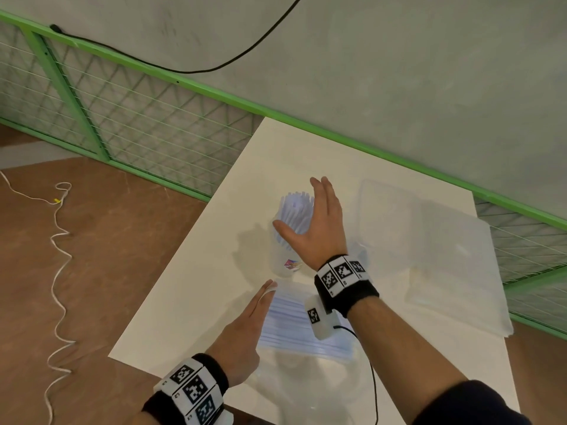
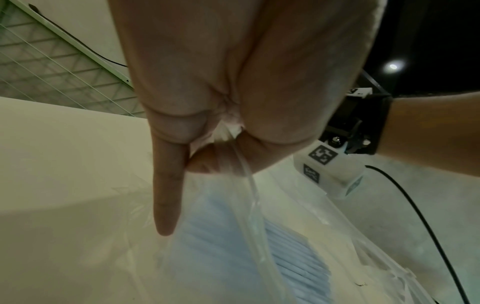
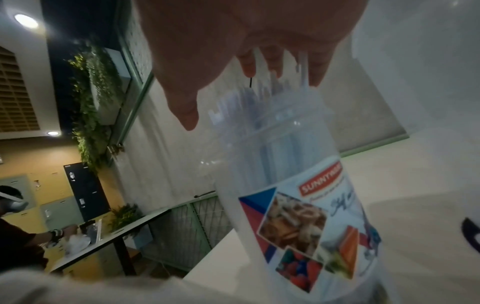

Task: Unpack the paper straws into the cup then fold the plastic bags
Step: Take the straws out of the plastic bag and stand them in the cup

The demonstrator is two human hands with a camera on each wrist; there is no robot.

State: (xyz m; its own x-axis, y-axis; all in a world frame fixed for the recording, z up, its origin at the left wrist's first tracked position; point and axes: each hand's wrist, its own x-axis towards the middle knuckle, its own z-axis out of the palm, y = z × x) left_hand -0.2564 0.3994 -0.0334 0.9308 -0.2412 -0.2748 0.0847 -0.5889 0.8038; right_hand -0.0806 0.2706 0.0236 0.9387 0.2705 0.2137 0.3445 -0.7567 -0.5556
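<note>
A clear cup with a colourful label stands on the white table, packed with white paper straws. My right hand hovers open over the straw tops, its fingertips touching them and the thumb beside the bundle. Just in front of the cup lies a clear plastic bag with several straws still inside. My left hand is at that bag's left edge; in the left wrist view the thumb pinches the bag film while one finger points straight.
A pile of flat empty plastic bags lies to the right of the cup. More clear plastic sits at the table's near edge. A black cable runs from my right wrist. A green mesh fence borders the far side.
</note>
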